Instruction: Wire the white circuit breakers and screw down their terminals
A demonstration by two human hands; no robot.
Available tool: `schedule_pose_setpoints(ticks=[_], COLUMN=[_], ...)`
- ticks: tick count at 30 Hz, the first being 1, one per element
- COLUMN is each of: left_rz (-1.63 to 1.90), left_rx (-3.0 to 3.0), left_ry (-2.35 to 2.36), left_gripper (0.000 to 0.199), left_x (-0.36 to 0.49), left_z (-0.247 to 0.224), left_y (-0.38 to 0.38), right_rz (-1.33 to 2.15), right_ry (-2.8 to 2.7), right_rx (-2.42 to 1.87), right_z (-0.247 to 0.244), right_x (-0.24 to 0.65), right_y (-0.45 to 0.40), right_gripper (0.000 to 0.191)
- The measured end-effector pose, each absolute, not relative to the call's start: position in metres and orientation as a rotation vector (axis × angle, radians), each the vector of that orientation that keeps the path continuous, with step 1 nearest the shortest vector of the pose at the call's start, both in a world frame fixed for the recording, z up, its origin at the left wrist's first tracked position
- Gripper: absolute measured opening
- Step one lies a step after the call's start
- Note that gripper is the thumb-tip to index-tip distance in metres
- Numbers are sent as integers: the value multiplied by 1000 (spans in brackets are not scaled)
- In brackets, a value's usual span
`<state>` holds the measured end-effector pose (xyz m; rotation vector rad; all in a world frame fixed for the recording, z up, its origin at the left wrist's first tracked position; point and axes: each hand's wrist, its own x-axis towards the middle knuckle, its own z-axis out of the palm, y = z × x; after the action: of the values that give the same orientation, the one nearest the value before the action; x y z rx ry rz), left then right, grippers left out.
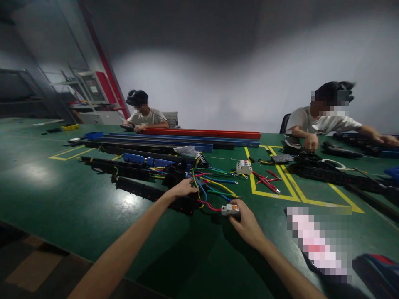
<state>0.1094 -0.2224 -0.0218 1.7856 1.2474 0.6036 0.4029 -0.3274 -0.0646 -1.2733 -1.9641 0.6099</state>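
Just below the centre of the frame, the right hand (249,224) is holding a small white switch (229,209) between nearly closed fingers, with a red wire (212,207) running to its left side. Near the centre, the left hand (183,189) is curling its fingers by the coloured wires (202,187); their exact hold is unclear. Handling both seems to be calling for slack in the red wire.

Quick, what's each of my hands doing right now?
Left hand: closed around something at the wires; exactly what is unclear.
Right hand: closed on a small white breaker with an orange switch.
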Motion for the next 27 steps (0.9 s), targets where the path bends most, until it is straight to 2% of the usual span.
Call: schedule_pose_setpoints(ticks=[5,12,17,20,23,27], left_rz=[646,533,564,634,705,702], left_rx=[1701,1824,1976,2115,2480,2640], left_ry=[1127,1157,1476,1612,1459,1367], left_gripper=[30,55,36,38,43,38], left_x=[101,105,102,94,90,92], left_z=[-20,-18,-12,-14,-26,-44], left_y=[-224,-226,-244,-269,-291,-301], right_rz=[608,597,604,629,655,675], right_ry=[-1964,-1953,-1958,-1926,-1885,-1835], right_rx=[-1279,-1290,-1296,-1311,-1327,-1323], right_z=[-65,-64,-65,-65,-63,-61], right_x=[402,401,401,401,401,400], right_y=[-327,-328,-328,-329,-330,-330], right_gripper=[31,32,36,49,57,56])
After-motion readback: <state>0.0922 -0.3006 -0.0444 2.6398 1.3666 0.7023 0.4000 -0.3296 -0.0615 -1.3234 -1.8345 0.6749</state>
